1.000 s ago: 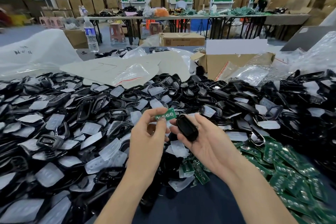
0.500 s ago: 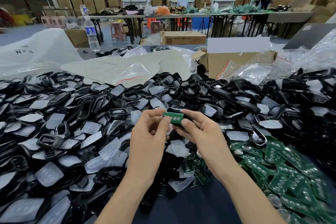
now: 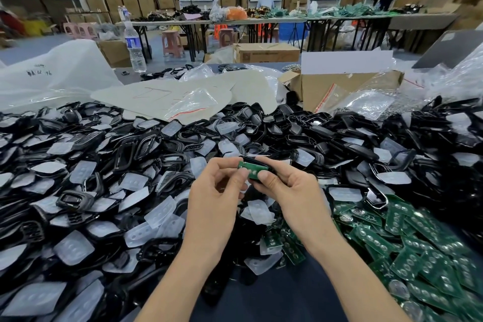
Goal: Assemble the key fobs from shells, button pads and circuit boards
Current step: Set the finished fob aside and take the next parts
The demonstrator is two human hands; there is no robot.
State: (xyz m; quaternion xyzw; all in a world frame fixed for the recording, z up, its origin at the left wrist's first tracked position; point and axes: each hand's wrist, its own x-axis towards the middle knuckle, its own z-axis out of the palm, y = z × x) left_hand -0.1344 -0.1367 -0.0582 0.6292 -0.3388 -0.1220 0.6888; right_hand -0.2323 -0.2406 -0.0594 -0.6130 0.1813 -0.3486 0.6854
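A green circuit board lies on a black shell that both hands hold above the heap. My left hand pinches the board's left end between thumb and forefinger. My right hand grips the shell from the right, its thumb pressing on the board. Most of the shell is hidden behind the board and fingers. Black shells mixed with translucent button pads cover the table around the hands. Loose green circuit boards lie heaped at the lower right.
An open cardboard box with plastic bags stands behind the heap on the right. A pale sheet and a water bottle are at the back left. Bare dark table shows between my forearms. People work at far tables.
My hands came together: the left brought the green board over the black shell held in the right, and the board now sits on the shell under both thumbs.
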